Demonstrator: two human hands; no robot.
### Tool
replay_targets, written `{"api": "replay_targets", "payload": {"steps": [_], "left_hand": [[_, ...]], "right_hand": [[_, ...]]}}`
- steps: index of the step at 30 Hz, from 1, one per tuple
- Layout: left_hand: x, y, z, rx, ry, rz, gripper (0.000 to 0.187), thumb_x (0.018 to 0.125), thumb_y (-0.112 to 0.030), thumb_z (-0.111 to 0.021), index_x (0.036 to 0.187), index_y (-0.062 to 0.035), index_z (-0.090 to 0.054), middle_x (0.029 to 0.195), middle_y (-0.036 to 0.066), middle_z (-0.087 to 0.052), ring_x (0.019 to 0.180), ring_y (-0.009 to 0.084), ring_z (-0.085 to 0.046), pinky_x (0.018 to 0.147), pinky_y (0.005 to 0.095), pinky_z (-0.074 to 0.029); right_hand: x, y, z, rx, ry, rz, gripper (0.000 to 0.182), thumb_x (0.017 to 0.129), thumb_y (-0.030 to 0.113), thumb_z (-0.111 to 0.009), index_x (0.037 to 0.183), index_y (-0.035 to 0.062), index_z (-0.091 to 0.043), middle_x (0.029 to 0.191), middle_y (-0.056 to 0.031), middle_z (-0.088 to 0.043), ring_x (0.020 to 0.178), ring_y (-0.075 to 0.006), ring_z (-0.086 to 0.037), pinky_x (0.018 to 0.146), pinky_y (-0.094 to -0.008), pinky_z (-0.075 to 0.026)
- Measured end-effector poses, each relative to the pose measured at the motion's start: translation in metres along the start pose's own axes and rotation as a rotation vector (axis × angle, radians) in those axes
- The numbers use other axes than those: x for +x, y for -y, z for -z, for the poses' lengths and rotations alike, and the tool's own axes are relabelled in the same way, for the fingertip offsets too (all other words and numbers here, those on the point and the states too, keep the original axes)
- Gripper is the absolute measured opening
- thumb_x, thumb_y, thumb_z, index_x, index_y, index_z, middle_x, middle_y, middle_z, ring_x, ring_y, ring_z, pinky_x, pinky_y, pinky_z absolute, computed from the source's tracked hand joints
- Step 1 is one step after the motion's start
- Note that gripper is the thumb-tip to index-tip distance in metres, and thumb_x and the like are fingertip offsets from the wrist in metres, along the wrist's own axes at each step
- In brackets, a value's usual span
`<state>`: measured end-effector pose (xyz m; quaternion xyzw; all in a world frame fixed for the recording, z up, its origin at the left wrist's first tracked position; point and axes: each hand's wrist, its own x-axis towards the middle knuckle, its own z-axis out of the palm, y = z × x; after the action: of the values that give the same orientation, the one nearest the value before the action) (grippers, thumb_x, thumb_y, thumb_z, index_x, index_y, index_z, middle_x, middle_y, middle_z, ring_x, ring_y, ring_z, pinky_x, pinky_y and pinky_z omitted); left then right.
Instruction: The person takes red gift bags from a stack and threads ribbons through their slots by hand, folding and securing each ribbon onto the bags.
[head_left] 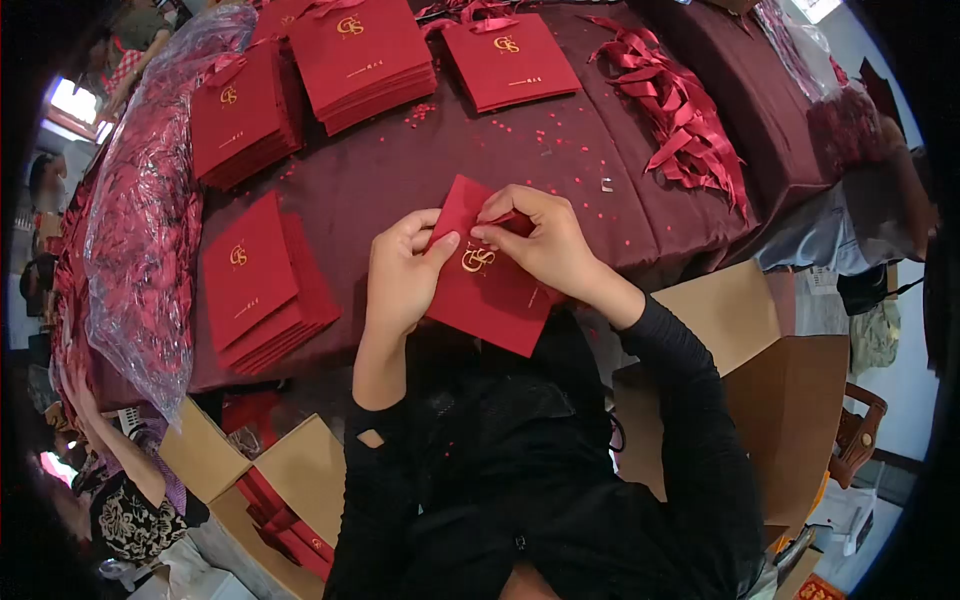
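Observation:
A red paper bag (500,305) with a gold monogram is held tilted in front of my body, near the table edge. My left hand (408,262) is closed on its upper left side, the thumb lying over the front. My right hand (540,235) is closed in a pinch at the bag's upper edge, just above the monogram. Whatever lies between those right fingertips is too small and covered to make out. To the left, a stack of similar red bags (255,285) lies fanned on the dark red tablecloth (400,165).
More bag stacks (365,65) lie at the back, beside a heap of red ribbons (680,115). Red paper dots dot the cloth. A large plastic-wrapped bundle (145,210) flanks the left side. Open cardboard boxes (790,420) stand below on both sides. Another person's arm (120,440) is at far left.

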<state>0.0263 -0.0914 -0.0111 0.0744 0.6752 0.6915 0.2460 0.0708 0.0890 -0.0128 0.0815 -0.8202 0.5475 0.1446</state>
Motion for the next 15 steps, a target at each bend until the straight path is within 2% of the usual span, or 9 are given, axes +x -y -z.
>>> {"api": "replay_targets", "payload": {"steps": [4, 6, 7, 9, 15], "left_hand": [[-0.001, 0.006, -0.004, -0.067, -0.051, -0.075, 0.024, 0.09, 0.003, -0.06, 0.114, 0.0058, -0.061, 0.095, 0.012, -0.072, 0.083, 0.0094, -0.064, 0.072, 0.0234, -0.052], [-0.001, 0.008, -0.005, -0.067, -0.077, -0.109, 0.025, 0.089, 0.004, -0.06, 0.114, 0.006, -0.061, 0.096, 0.012, -0.072, 0.084, 0.0091, -0.064, 0.072, 0.0234, -0.052], [-0.002, 0.009, -0.005, -0.044, -0.084, -0.12, 0.026, 0.089, 0.004, -0.06, 0.115, 0.0062, -0.06, 0.096, 0.012, -0.072, 0.085, 0.0089, -0.064, 0.073, 0.0234, -0.052], [-0.003, 0.01, -0.005, -0.02, -0.089, -0.131, 0.027, 0.089, 0.005, -0.06, 0.116, 0.0064, -0.06, 0.097, 0.012, -0.072, 0.086, 0.0087, -0.064, 0.074, 0.0234, -0.051], [-0.004, 0.012, -0.005, -0.037, -0.077, -0.178, 0.03, 0.089, 0.005, -0.059, 0.119, 0.0062, -0.06, 0.098, 0.012, -0.072, 0.087, 0.0092, -0.063, 0.077, 0.0233, -0.051]], "right_hand": [[0.003, 0.011, 0.006, -0.095, 0.046, 0.12, 0.012, 0.079, -0.001, -0.071, 0.088, 0.0005, -0.064, 0.084, -0.0124, -0.064, 0.076, -0.0259, -0.066, 0.066, -0.0328, -0.052], [0.001, 0.0, 0.005, -0.325, 0.058, 0.333, 0.015, 0.079, -0.001, -0.072, 0.094, -0.0002, -0.067, 0.085, -0.0119, -0.065, 0.078, -0.0237, -0.066, 0.067, -0.0293, -0.052], [0.002, -0.001, 0.004, -0.323, 0.061, 0.335, 0.015, 0.079, -0.001, -0.072, 0.094, -0.0002, -0.067, 0.085, -0.0119, -0.065, 0.078, -0.0237, -0.066, 0.067, -0.0293, -0.052], [0.004, 0.0, -0.002, -0.233, -0.035, 0.202, 0.013, 0.08, -0.002, -0.071, 0.092, -0.0006, -0.066, 0.085, -0.012, -0.065, 0.078, -0.0232, -0.067, 0.066, -0.0297, -0.053], [0.011, -0.004, -0.014, -0.197, -0.055, 0.254, 0.01, 0.081, -0.002, -0.07, 0.088, -0.0013, -0.064, 0.082, -0.0117, -0.064, 0.071, -0.0241, -0.065, 0.061, -0.0305, -0.052]]}}
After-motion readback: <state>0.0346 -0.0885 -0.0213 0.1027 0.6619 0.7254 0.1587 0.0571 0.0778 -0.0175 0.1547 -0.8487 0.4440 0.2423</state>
